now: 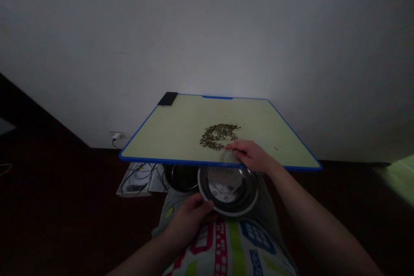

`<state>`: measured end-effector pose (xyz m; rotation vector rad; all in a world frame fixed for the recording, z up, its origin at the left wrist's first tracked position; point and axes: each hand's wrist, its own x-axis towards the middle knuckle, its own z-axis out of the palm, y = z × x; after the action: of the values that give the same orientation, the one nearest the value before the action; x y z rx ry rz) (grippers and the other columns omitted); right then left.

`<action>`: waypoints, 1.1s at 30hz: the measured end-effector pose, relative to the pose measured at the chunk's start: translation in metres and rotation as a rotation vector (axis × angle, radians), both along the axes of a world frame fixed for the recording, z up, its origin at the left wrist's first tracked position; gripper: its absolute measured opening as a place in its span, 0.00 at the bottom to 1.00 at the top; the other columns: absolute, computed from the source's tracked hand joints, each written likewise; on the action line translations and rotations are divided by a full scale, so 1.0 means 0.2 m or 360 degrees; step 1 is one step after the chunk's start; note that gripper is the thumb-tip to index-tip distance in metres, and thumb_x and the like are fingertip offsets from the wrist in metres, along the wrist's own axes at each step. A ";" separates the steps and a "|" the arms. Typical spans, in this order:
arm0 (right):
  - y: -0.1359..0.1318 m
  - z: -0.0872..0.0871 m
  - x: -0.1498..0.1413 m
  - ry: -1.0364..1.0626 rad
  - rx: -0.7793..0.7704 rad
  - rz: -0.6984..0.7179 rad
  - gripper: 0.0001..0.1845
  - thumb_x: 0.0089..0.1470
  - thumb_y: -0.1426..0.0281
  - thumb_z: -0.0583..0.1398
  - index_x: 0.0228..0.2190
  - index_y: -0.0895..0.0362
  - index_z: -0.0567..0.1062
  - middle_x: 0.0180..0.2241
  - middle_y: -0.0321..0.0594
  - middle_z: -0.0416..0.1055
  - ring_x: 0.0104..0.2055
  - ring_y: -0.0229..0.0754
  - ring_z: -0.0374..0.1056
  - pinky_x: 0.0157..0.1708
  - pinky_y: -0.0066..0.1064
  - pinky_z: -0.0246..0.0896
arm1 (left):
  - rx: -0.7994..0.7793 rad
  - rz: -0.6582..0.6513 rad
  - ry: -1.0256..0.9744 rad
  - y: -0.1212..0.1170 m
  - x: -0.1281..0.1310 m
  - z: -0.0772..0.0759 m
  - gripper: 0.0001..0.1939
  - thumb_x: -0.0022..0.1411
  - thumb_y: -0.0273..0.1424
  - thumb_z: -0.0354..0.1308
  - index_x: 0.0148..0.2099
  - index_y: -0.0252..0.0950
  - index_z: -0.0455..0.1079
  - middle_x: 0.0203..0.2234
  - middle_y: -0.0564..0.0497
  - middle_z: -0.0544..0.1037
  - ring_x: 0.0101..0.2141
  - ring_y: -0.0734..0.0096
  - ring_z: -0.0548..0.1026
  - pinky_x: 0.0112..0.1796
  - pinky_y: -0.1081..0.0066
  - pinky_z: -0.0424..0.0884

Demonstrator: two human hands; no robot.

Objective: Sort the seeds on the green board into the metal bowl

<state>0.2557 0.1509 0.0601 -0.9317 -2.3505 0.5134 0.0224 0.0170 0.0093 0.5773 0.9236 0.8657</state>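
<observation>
My left hand (190,217) grips the near left rim of a metal bowl (233,214), thumb over the edge. Pale grain-like bits show at the bottom of this bowl, which is held over my lap just under the table's front edge. My right hand (254,155) is closed on a clear, round, shallow dish (229,157) at that edge, above the bowl; its exact kind is hard to make out in the dim light. Just beyond the dish, a scattered patch of small dark greenish seeds or beans (215,136) lies on the pale tabletop (174,133).
A black phone or tablet (167,99) lies at the table's far left corner. Blue trim (168,161) edges the table. A second metal bowl (184,181) sits below, left of the first. Cables in a white box (137,181) are on the floor; a wall stands behind.
</observation>
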 end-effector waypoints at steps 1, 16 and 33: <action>0.00 0.00 0.00 -0.0004 0.0004 0.0021 0.17 0.58 0.76 0.53 0.46 0.56 0.77 0.37 0.43 0.76 0.39 0.41 0.70 0.41 0.33 0.63 | 0.0005 -0.0004 -0.0008 0.00 0.00 0.00 0.20 0.40 0.40 0.74 0.34 0.33 0.78 0.32 0.47 0.84 0.32 0.67 0.80 0.37 0.70 0.75; 0.02 -0.01 0.02 0.0313 0.0096 -0.0590 0.17 0.55 0.72 0.54 0.44 0.54 0.78 0.42 0.44 0.77 0.44 0.45 0.72 0.46 0.39 0.65 | -0.0010 0.0012 -0.0014 -0.01 0.00 0.00 0.20 0.40 0.39 0.74 0.35 0.34 0.78 0.33 0.46 0.84 0.33 0.66 0.80 0.37 0.69 0.75; 0.02 -0.02 0.01 0.0265 -0.0016 -0.0607 0.15 0.53 0.67 0.58 0.42 0.58 0.78 0.28 0.39 0.74 0.29 0.39 0.67 0.31 0.32 0.63 | -0.0010 0.0014 0.0006 0.00 0.00 0.01 0.20 0.39 0.40 0.74 0.34 0.33 0.77 0.33 0.45 0.84 0.34 0.64 0.80 0.38 0.68 0.75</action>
<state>0.2586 0.1542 0.0564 -1.2543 -1.9601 0.4284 0.0223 0.0164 0.0118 0.5701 0.9326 0.8698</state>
